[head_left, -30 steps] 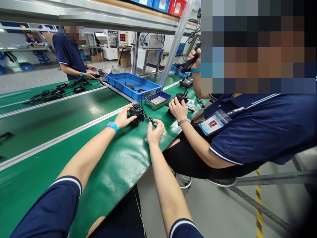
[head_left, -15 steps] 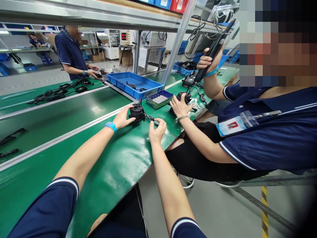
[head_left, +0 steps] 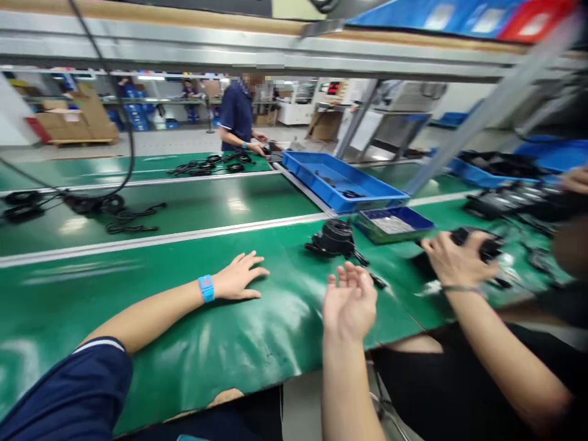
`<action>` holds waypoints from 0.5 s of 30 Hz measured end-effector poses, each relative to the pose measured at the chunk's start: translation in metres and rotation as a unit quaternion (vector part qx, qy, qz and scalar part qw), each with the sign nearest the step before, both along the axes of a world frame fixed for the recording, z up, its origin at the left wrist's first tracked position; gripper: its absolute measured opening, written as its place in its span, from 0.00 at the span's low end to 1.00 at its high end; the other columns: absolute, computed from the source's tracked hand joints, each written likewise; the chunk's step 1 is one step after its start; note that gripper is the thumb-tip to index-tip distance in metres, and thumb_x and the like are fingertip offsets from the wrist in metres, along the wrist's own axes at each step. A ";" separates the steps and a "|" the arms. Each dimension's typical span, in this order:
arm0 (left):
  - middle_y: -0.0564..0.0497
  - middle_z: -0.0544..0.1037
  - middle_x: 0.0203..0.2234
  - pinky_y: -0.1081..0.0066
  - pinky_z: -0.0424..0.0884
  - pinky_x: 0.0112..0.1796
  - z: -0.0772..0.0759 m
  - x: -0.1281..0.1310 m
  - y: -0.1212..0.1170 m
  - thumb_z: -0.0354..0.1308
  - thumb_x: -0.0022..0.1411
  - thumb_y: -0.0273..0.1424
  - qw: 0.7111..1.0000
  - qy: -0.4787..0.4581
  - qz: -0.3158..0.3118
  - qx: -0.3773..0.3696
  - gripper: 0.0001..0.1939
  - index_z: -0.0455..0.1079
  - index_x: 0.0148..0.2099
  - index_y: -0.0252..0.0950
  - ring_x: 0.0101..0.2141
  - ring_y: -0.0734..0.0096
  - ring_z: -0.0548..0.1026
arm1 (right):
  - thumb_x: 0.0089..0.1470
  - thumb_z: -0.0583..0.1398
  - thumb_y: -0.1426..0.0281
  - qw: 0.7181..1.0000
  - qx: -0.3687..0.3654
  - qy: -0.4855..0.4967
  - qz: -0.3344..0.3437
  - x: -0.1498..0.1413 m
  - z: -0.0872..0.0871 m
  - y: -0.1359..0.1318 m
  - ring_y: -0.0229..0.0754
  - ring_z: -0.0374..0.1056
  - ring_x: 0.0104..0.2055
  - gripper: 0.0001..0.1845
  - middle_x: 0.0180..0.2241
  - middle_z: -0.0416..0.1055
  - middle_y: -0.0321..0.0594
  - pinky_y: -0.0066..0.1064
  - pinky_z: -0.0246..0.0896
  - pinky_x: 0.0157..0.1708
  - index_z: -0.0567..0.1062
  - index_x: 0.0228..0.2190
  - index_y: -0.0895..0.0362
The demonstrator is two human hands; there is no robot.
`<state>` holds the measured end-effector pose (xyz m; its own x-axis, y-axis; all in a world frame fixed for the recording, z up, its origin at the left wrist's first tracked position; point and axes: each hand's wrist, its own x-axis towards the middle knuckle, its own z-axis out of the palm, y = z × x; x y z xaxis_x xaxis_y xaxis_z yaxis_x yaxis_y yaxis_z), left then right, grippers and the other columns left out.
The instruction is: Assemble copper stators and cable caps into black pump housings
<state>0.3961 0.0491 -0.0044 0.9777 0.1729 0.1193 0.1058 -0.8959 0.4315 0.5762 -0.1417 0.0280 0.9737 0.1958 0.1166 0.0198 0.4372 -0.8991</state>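
My left hand (head_left: 239,278) is over the green table mat (head_left: 220,343) with its fingers spread and nothing in it. A blue band circles that wrist. My right hand (head_left: 350,301) is turned palm up, fingers loosely bent and apart, holding nothing that I can see. Just beyond its fingertips stands a round black device with a ribbed top (head_left: 337,237), its black cable lying at its base and toward the right. Neither hand appears to grip the device.
A blue tray (head_left: 342,199) and a small dark box of tiny silvery parts (head_left: 392,223) stand behind the device. At right, a co-worker's hand (head_left: 459,260) rests on another black unit. Black cables (head_left: 211,163) lie farther back; a metal shelf beam (head_left: 184,46) crosses above.
My left hand has left the black device and moved left, opening out. My right hand has let go of the cable and turned palm up. The view has swung left.
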 end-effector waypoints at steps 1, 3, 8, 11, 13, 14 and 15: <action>0.37 0.63 0.68 0.36 0.52 0.67 -0.002 -0.026 0.004 0.68 0.61 0.48 1.000 0.021 0.022 0.002 0.33 0.68 0.64 0.44 0.71 0.36 0.54 | 0.53 0.61 0.53 0.990 0.075 0.086 0.088 -0.027 0.007 0.007 0.39 0.70 0.43 0.18 0.43 0.71 0.38 0.32 0.68 0.41 0.69 0.38 0.53; 0.36 0.62 0.69 0.35 0.51 0.67 -0.004 -0.076 0.011 0.64 0.64 0.50 0.996 0.052 0.075 0.003 0.32 0.67 0.65 0.43 0.71 0.36 0.54 | 0.50 0.66 0.56 0.928 0.154 0.235 0.244 -0.077 0.022 0.024 0.38 0.71 0.43 0.18 0.43 0.72 0.36 0.30 0.70 0.41 0.72 0.38 0.53; 0.38 0.58 0.72 0.39 0.51 0.68 -0.001 -0.195 0.017 0.59 0.68 0.52 0.980 0.098 0.175 -0.008 0.35 0.59 0.71 0.45 0.71 0.44 0.55 | 0.46 0.71 0.57 0.836 0.151 0.306 0.430 -0.136 0.036 0.057 0.39 0.71 0.39 0.19 0.39 0.73 0.37 0.31 0.72 0.38 0.76 0.36 0.53; 0.41 0.58 0.72 0.44 0.51 0.69 0.002 -0.259 0.005 0.60 0.67 0.52 0.971 0.113 0.211 -0.023 0.37 0.57 0.72 0.47 0.72 0.49 0.55 | 0.45 0.71 0.52 0.854 0.116 0.245 0.444 -0.130 0.010 0.051 0.40 0.71 0.39 0.22 0.38 0.73 0.36 0.33 0.72 0.41 0.78 0.38 0.51; 0.41 0.58 0.72 0.46 0.54 0.69 0.007 -0.298 -0.006 0.60 0.67 0.52 0.962 0.129 0.241 -0.011 0.38 0.57 0.72 0.46 0.71 0.49 0.56 | 0.46 0.69 0.45 0.867 0.051 0.200 0.454 -0.122 -0.018 0.040 0.42 0.71 0.41 0.26 0.39 0.73 0.36 0.38 0.72 0.45 0.78 0.41 0.47; 0.41 0.59 0.71 0.48 0.56 0.68 0.011 -0.317 -0.013 0.61 0.66 0.52 0.956 0.139 0.260 0.003 0.38 0.58 0.71 0.45 0.71 0.49 0.58 | 0.44 0.67 0.39 0.866 0.007 0.144 0.478 -0.119 -0.030 0.037 0.44 0.71 0.41 0.29 0.39 0.74 0.36 0.41 0.72 0.46 0.78 0.41 0.44; 0.41 0.61 0.71 0.50 0.58 0.68 0.015 -0.337 -0.019 0.62 0.66 0.52 0.947 0.149 0.284 0.017 0.37 0.60 0.70 0.44 0.70 0.50 0.60 | 0.44 0.63 0.32 0.859 -0.042 0.071 0.506 -0.118 -0.041 0.037 0.45 0.71 0.38 0.32 0.36 0.74 0.35 0.43 0.73 0.42 0.78 0.40 0.41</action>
